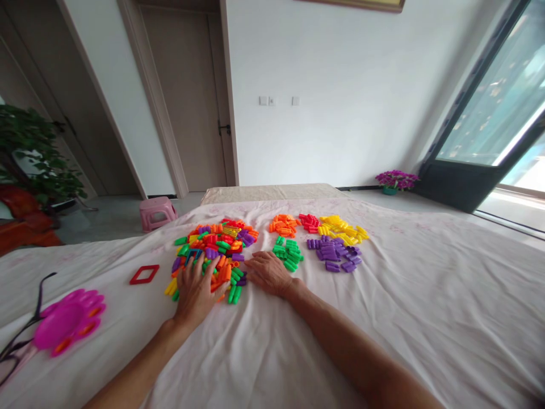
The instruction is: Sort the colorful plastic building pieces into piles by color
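Observation:
My left hand (196,284) lies palm down with spread fingers on the near side of a mixed pile of plastic building pieces (221,238) in red, orange, green, purple and yellow. Its fingertips touch pieces in that pile. My right hand (269,274) rests on the cloth at the pile's right edge, fingers stretched left and nothing visible in them. Just beyond it lies a group of green pieces (290,255). Farther off are sorted groups of orange pieces (284,225), red pieces (309,222), yellow pieces (340,228) and purple pieces (331,251).
A light cloth (426,295) with wrinkles covers the surface. To the left lie a red plastic frame (145,275), a pink paw-shaped fan (70,319) and dark-framed glasses (19,343). On the floor stand a pink stool (157,213) and potted purple flowers (395,180).

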